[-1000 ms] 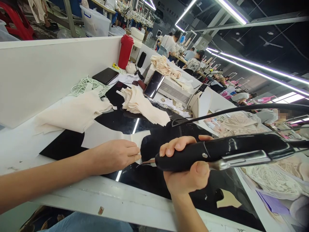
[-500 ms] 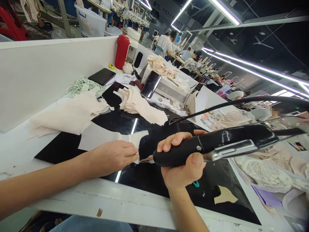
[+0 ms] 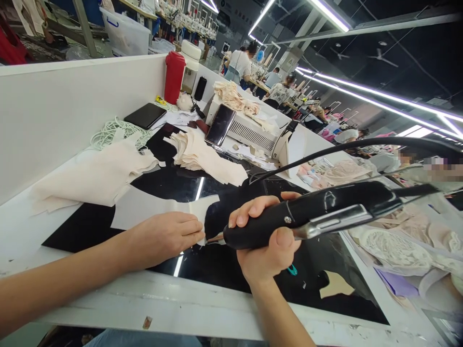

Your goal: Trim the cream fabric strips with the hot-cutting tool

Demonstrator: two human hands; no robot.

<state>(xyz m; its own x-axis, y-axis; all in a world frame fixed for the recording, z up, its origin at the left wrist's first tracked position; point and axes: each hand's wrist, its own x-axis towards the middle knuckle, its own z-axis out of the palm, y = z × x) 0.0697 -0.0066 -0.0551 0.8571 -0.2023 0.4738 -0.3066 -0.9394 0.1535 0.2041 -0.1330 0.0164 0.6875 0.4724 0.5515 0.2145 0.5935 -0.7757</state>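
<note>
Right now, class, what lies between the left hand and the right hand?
In the head view, the metal tip of the black tool lies there, beside the pale piece at the left hand.

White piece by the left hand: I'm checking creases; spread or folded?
Mostly spread: the white piece lies flat on the black mat; the left hand hides part.
</note>
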